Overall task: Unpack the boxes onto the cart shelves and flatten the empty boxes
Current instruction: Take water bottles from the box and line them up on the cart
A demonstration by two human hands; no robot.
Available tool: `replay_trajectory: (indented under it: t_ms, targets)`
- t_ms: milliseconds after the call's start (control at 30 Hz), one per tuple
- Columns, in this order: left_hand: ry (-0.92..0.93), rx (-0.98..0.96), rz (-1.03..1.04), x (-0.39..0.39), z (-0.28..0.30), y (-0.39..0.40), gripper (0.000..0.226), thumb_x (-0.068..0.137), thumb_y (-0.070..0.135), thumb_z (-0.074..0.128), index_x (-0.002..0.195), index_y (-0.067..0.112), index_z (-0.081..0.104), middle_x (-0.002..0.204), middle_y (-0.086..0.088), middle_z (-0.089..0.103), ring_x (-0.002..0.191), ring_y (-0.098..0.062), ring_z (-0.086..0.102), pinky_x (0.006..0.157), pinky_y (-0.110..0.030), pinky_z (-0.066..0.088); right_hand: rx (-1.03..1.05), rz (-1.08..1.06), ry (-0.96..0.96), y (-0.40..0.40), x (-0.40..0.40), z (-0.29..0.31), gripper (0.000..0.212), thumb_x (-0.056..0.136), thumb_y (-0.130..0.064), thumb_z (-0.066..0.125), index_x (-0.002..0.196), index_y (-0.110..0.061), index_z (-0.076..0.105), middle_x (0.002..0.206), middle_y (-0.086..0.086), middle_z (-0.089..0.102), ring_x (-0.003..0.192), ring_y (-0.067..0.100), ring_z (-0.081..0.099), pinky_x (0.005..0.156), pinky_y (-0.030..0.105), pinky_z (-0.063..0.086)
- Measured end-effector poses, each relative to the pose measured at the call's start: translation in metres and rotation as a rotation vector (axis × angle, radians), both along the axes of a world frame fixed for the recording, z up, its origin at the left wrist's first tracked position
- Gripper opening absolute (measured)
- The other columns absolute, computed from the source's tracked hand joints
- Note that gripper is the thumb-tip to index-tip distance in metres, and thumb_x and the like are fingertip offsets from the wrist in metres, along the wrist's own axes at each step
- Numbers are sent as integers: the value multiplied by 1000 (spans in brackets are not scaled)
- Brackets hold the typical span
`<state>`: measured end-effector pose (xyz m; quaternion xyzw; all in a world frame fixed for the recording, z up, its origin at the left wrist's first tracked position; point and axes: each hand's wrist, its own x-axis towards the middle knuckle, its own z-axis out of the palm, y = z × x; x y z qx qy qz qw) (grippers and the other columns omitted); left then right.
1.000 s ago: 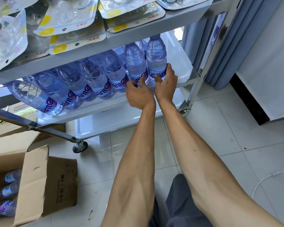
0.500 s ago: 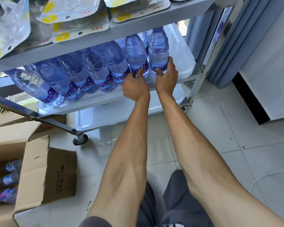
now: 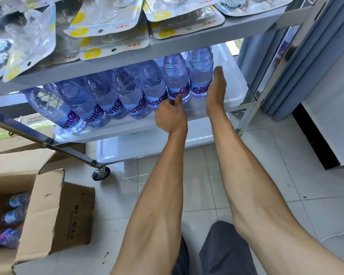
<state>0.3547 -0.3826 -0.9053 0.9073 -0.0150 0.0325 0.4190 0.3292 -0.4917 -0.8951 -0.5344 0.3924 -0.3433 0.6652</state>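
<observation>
Open cardboard box, near left, holding bottles; bottle row on the cart's middle shelf. Left hand loosely curled, thumb touching a bottle; right hand flat, fingers straight beside the rightmost bottle. Step: squaring the row; next, likely reaching back to the box

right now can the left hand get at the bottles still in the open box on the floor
Probably yes. The left hand is up at the middle shelf, holding nothing, and the cardboard box sits open on its own side, flaps folded back, with the bottles uncovered. It would need to swing down and left.
</observation>
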Motion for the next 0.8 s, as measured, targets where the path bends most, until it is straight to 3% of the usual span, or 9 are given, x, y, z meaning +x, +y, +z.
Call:
replay_trajectory:
  t_ms: [67,167,233,333,400,500,600,700,800]
  targets:
    - [-15,2,6,2,-2,0,47,86,61,62,69,17,68,69,-2,68,66,-23,61,60,-27,37,9,72,23,-2,14,5,57,105,-49,22,151,-18,36,153,6,41,139,24,41,116,46,33]
    - [-36,-9,4,4,-7,-1,48,86,61,63,65,17,65,62,2,63,61,-21,58,59,-26,34,-20,40,23,-8,25,3,55,106,-47,21,151,-19,37,153,5,41,140,22,40,117,44,30]
    - [-49,-7,10,7,-10,-1,46,85,61,63,67,19,67,65,1,65,61,-19,55,60,-26,34,-4,23,9,-14,25,-2,55,105,-48,24,147,-20,43,149,5,47,136,23,46,114,42,37]
    - [-61,-13,29,6,-11,-3,42,85,61,63,75,20,71,73,-1,71,66,-20,54,63,-27,35,57,33,-50,-14,26,-11,54,103,-51,27,142,-21,48,140,8,55,123,24,57,96,32,51]
    - [-64,-20,33,4,-10,-5,41,85,60,64,76,21,71,74,0,71,69,-21,60,63,-26,35,52,57,-61,-14,24,-14,54,104,-50,25,145,-20,45,141,9,53,124,24,56,100,36,51]
    - [-61,-9,30,4,-9,-3,41,85,61,63,76,22,71,75,1,71,70,-20,61,63,-26,36,4,115,-50,-14,19,-14,55,105,-48,21,151,-20,34,152,7,43,136,25,45,113,45,39]
    - [-49,-40,-16,0,-7,3,35,89,53,63,83,20,72,81,3,72,75,-19,62,66,-25,38,-145,62,114,2,9,-14,55,107,-40,21,155,-15,24,161,4,27,147,22,27,121,37,19]
    - [-92,-228,-124,-15,-5,22,21,91,33,65,90,12,69,81,1,70,77,-19,63,68,-30,48,-233,-74,218,31,-8,-15,49,106,-28,34,150,-7,34,155,9,36,143,25,32,118,36,24]
    - [-137,-250,11,-33,-7,48,19,92,20,60,105,10,69,99,-6,68,89,-22,62,82,-32,50,-250,-177,281,58,-36,-16,47,96,-13,45,142,-4,44,145,12,47,136,27,41,113,37,32]
